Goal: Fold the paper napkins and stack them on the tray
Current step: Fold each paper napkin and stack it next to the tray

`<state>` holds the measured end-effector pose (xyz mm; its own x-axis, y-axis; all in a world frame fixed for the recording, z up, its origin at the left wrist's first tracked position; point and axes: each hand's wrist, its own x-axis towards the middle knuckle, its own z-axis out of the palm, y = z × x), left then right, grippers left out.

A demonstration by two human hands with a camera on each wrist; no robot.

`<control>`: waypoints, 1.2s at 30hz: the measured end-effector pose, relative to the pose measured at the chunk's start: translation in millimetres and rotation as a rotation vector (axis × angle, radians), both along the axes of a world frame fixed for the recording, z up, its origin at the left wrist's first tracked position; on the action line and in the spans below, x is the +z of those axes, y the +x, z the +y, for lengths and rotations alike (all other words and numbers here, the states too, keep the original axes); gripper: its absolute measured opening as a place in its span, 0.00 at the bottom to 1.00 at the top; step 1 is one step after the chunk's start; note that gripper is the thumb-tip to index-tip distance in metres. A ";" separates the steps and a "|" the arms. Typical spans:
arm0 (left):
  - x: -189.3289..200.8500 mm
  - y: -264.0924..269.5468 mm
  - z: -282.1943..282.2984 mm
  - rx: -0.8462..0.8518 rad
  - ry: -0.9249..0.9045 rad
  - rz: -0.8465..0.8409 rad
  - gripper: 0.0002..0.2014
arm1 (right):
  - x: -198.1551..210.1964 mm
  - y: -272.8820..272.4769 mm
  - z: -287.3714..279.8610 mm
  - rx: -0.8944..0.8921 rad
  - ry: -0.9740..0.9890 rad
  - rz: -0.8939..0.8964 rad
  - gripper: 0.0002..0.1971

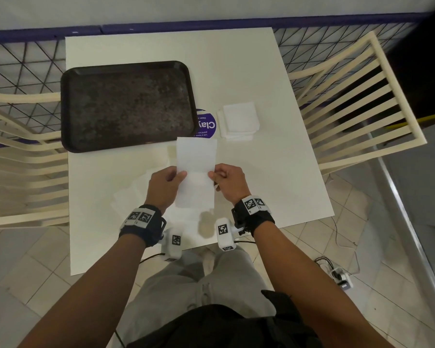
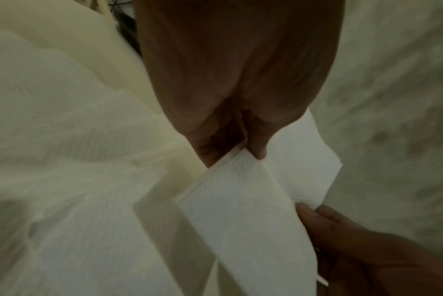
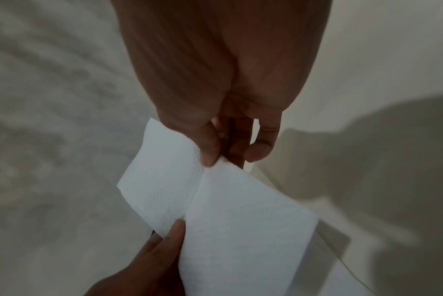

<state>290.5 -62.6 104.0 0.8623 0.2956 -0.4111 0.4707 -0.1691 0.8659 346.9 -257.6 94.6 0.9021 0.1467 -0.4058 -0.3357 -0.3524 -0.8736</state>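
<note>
A long white paper napkin [image 1: 196, 169] is held above the table between both hands, with a crease across its middle. My left hand [image 1: 172, 178] pinches its left edge at the crease, thumb on top [image 2: 258, 152]. My right hand [image 1: 217, 178] pinches the right edge at the same height [image 3: 210, 158]. The napkin [image 2: 243, 216] [image 3: 230, 226] shows in both wrist views. A black tray [image 1: 127, 105] lies bare at the table's far left. A stack of folded napkins [image 1: 238, 121] sits to the right of the tray. Loose unfolded napkins [image 1: 136, 194] lie under my left hand.
The white table [image 1: 274, 172] carries a round purple sticker [image 1: 206, 124] between tray and stack. Cream slatted chairs stand at the left [image 1: 23, 156] and right [image 1: 357, 104]. A wet-looking stain [image 1: 206, 224] marks the near table edge. Cables and a power strip [image 1: 339, 275] lie on the tiled floor.
</note>
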 end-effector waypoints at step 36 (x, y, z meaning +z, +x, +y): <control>18.8 0.7 0.7 -0.056 0.209 -0.135 0.04 | 31.7 3.8 30.1 0.202 -0.089 -0.216 0.02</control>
<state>291.2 -61.9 122.8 0.9229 0.3118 -0.2261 0.3378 -0.3734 0.8640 350.7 -227.4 126.3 0.9251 0.3045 -0.2268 -0.0606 -0.4712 -0.8800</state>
